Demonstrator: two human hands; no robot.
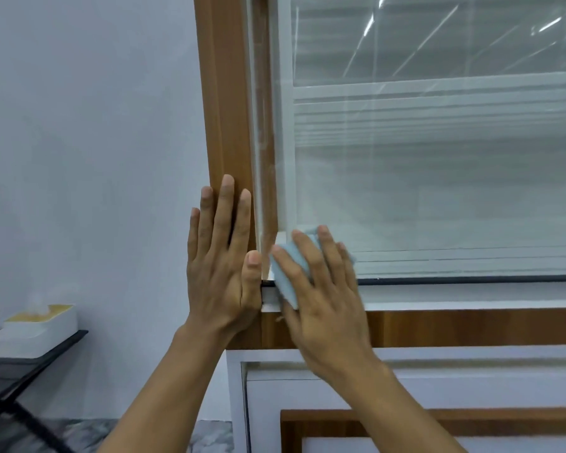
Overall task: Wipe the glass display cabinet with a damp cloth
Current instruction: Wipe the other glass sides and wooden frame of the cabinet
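Cabinet: a glass-fronted display cabinet with a brown wooden frame [224, 93] is seen at the right; its clear glass pane [438, 191] is set in white trim.
Cloth: a pale blue folded cloth [286, 291] is pressed against the pane's lower left corner, over the white sill.
Right hand [324, 299]: laid on the cloth, fingers spread and nearly straight.
Left hand [221, 256]: laid flat on the wooden frame, fingers straight and together.
Far left: a white tissue box [36, 331] is set on a black table [30, 364].
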